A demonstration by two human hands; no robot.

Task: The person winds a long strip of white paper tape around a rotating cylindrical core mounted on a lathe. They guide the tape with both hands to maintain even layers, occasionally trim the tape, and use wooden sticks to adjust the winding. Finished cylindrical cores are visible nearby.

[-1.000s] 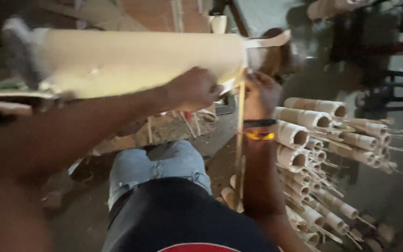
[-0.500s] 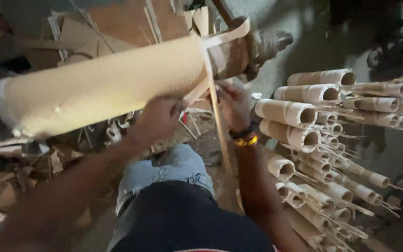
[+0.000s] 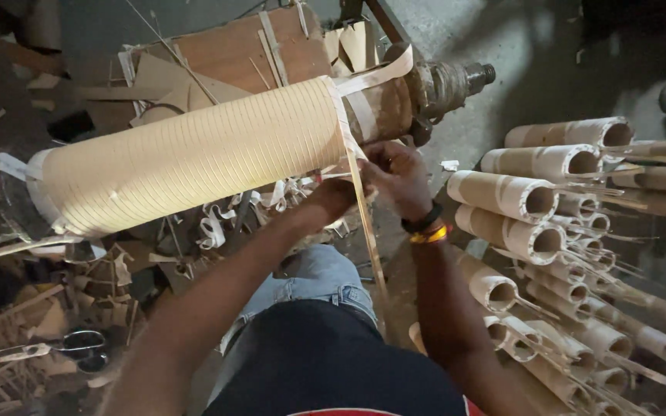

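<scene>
A long cream roll (image 3: 194,158) wound with thin strips lies across a metal spindle (image 3: 445,83) in front of me. From the roll's right end a narrow pale strip (image 3: 368,227) hangs down toward my lap. My right hand (image 3: 398,177) pinches this strip just below the roll's right edge. My left hand (image 3: 337,196) is beside it, under the roll, fingers closed on the same strip. A dark band and an orange band sit on my right wrist.
Several cardboard tubes (image 3: 533,200) with thin sticks poking out are stacked at the right. Scissors (image 3: 48,347) lie at the lower left among strip scraps and offcuts (image 3: 217,227). Brown board pieces (image 3: 233,50) lean behind the roll.
The view has swung down and left. My left hand has come off the roll's face and dropped under its right end, joining my right hand on the strip.
</scene>
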